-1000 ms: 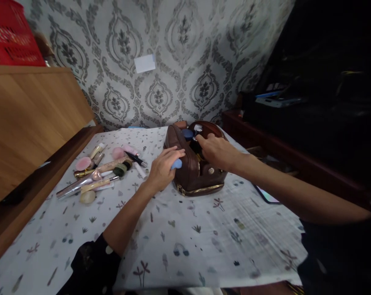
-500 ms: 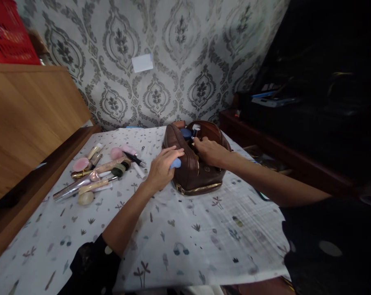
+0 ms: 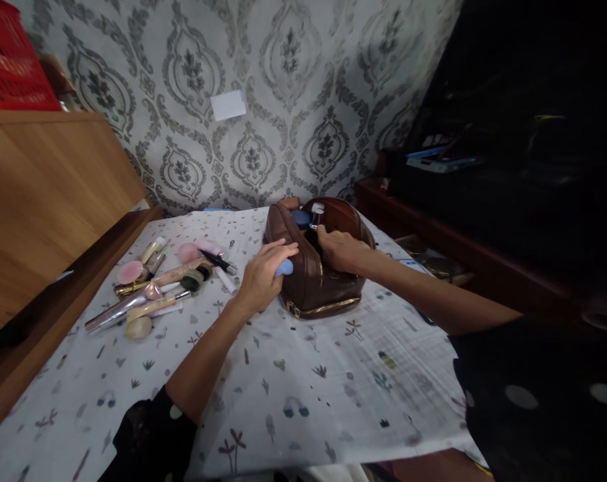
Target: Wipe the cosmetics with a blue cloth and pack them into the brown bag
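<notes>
A brown leather bag [image 3: 308, 281] with gold zippers stands unzipped on the cloth. My left hand [image 3: 263, 274] lies against its left side, with a small light blue sponge-like piece [image 3: 284, 268] tucked under its fingers. My right hand [image 3: 341, 251] reaches into the bag's opening. Its fingers are bent, and the tips are partly hidden inside, so whatever they grip does not show. Just beyond those fingers, a small bottle with a silvery cap [image 3: 317, 213] pokes up. Beside it inside the bag is a dark blue round thing [image 3: 301, 218].
Makeup items lie in a pile at left, among them a pink round compact [image 3: 130, 272], a shiny tube [image 3: 115, 313] and a pink puff [image 3: 187, 252]. A printed cloth [image 3: 293, 375] covers the table. A wooden cabinet [image 3: 47, 194] borders the left, a dark red ledge [image 3: 454, 248] the right.
My right hand has shifted slightly inside the bag, and the silver-capped bottle shows more fully. My left hand keeps its hold on the blue piece. The view has moved a little.
</notes>
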Demonstrator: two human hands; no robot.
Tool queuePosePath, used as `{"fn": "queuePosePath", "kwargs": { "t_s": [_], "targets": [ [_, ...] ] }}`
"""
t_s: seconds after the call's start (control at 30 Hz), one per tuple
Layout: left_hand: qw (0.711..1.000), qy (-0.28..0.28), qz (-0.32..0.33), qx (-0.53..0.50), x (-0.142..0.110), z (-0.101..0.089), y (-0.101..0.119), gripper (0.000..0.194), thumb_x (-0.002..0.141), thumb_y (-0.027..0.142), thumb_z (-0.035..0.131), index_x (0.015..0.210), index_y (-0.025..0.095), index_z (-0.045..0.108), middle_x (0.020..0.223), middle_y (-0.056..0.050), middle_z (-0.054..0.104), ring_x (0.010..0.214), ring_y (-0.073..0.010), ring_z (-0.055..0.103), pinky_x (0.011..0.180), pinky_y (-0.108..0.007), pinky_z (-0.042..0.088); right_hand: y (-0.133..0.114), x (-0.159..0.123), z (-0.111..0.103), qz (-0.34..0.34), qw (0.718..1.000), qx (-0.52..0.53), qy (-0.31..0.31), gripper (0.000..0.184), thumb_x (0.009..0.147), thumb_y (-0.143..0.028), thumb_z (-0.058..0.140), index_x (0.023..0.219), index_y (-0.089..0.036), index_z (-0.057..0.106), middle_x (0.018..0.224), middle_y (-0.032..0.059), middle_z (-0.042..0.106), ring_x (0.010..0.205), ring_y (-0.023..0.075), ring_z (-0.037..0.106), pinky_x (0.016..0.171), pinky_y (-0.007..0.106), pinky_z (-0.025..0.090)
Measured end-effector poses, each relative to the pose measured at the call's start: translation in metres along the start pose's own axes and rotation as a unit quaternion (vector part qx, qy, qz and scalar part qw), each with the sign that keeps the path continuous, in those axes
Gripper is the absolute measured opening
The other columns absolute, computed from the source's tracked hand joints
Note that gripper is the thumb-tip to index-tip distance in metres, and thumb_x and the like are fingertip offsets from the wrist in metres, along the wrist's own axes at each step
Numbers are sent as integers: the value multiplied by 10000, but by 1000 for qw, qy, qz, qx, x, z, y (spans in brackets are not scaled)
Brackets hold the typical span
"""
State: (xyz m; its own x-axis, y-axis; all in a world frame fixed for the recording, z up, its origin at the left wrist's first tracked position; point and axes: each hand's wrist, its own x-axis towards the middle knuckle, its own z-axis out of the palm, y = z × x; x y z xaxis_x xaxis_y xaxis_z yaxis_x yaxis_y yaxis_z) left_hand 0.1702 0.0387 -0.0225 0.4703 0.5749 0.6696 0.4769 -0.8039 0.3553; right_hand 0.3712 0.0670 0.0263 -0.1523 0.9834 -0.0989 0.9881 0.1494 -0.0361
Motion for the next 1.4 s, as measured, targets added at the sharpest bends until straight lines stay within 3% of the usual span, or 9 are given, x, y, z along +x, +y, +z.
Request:
{"fn": "queuePosePath", "kwargs": {
  "t_s": [0.23, 0.4, 0.53, 0.63, 0.7, 0.87, 1.2, 1.4],
  "targets": [
    [1000, -2, 3, -5, 0, 0, -1, 550, 744, -25, 422, 1211, 204, 601, 1324, -47, 649, 1347, -234, 476, 1132, -457, 411, -2, -4, -1, -15, 1000, -15, 9, 515, 959, -174, 400, 1455, -74, 303, 1205, 279, 614, 1141, 374, 624, 869, 467, 507],
    [1000, -5, 1, -5, 0, 1, -2, 567, 744, -19, 420, 1231, 216, 595, 1337, -43, 641, 1345, -239, 477, 1131, -470, 411, -9, -11, -3, -35, 993, -100, 58, 395, 943, -123, 396, 1324, -74, 485, 1186, 273, 607, 1082, 344, 630, 822, 412, 507],
    [1000, -9, 2, -3, 0, 1, -2, 586, 721, -30, 420, 1227, 206, 598, 1343, -46, 636, 1349, -232, 472, 1134, -453, 409, -6, -8, 5, -143, 970, -156, 121, 348, 923, -103, 411, 1227, -89, 580, 1242, 226, 571, 1159, 326, 527, 881, 396, 454],
    [1000, -11, 1, -4, 0, 1, -2, 584, 717, -30, 422, 1224, 201, 598, 1350, -51, 633, 1350, -230, 472, 1132, -448, 411, -2, -1, 12, -227, 954, -167, 107, 330, 915, -104, 422, 1180, -66, 616, 1237, 207, 574, 1148, 310, 488, 945, 405, 386],
    [1000, -10, 1, -5, 0, 0, -2, 578, 725, -27, 418, 1223, 205, 598, 1348, -49, 634, 1350, -229, 472, 1130, -453, 412, -1, 4, 17, -247, 948, -174, 96, 347, 902, -118, 449, 1203, -48, 607, 1251, 209, 569, 1130, 317, 476, 939, 409, 365],
    [1000, -11, -3, -5, 0, -1, -2, 572, 733, -26, 416, 1224, 202, 602, 1341, -54, 640, 1347, -226, 476, 1129, -461, 411, -7, 12, 21, -222, 955, -182, 78, 413, 881, -96, 449, 1270, -40, 577, 1294, 209, 560, 1131, 317, 468, 891, 389, 360],
    [1000, -14, 3, -2, 0, -3, -3, 570, 738, -36, 414, 1216, 209, 603, 1325, -38, 649, 1329, -221, 492, 1128, -461, 418, -12, 14, 22, -233, 957, -158, 65, 388, 902, -145, 481, 1261, -70, 608, 1322, 215, 554, 1198, 343, 447, 947, 435, 333],
    [1000, -13, 13, -6, -1, 0, -5, 621, 712, -59, 409, 1250, 202, 576, 1368, -54, 619, 1366, -218, 458, 1148, -455, 395, -6, 7, 9, -235, 960, -126, 81, 354, 912, -106, 451, 1200, -72, 653, 1267, 219, 588, 1139, 326, 511, 897, 401, 391]
  ]
}}
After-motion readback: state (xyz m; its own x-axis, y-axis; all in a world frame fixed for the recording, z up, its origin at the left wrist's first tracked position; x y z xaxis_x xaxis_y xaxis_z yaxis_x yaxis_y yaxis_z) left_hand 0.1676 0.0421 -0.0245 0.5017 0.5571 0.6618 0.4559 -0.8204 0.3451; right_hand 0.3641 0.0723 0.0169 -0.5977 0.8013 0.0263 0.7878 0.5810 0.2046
